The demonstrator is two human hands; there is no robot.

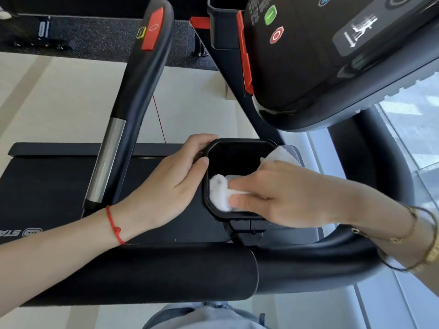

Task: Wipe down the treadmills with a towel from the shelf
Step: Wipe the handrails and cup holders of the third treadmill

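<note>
Nearest the camera, a thick padded black bar (142, 274) is crossing the view under both forearms, just on the wrist side of the hands. The left wrist is wearing a red string bracelet (114, 225); the right wrist is carrying gold bracelets (425, 241).

The right hand (292, 198) is reaching into a black cup holder (237, 144) from its right side, its fingers lying fairly straight and pressing a white towel (219, 192) against the holder's inner wall. The towel is bunching at the fingertips inside the holder, and another part of it is spilling over the rim beyond the back of this hand. Whether the thumb is pinching the cloth cannot be told, as the hand is hiding it.

The left hand (171, 181) is gripping the holder's left rim, its thumb hooking over the edge and its fingers curling round the outside, so the two hands are flanking the holder with the towel between them.

To the left of the left hand, a black handrail (133, 103) with a silver sensor strip and a red patch is slanting away, standing between the hand and the treadmill belt (47, 181) below it. Beyond the right hand, the treadmill console (320, 55) is hanging over the holder, showing a green button (270, 15) and a red stop button (276, 35).
</note>
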